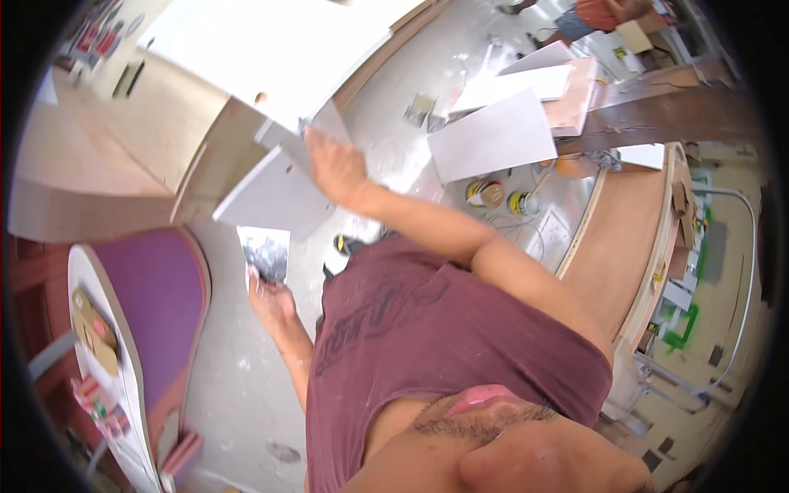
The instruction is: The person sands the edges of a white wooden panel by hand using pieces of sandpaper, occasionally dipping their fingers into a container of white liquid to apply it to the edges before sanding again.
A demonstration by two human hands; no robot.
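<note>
My right hand (337, 171) is closed by the near edge of a large white board (271, 49). Its fingers pinch something small and greyish that blurs against the edge. Lower and to the left, my left hand (273, 300) grips a thin, square, shiny metal plate (265, 249) with grey smears across its face. Between the two hands a white panel with a small hole (279, 193) juts out at a slant below the board. Plywood side pieces (205, 152) join it on the left.
A rounded piece with a purple top (156, 287) stands at left, a cardboard box (94, 333) on its white ledge. White boards (493, 135) lie stacked at right, cans (486, 194) on the floor below. A curved wooden frame (616, 238) stands right; another person (588, 20) is far off.
</note>
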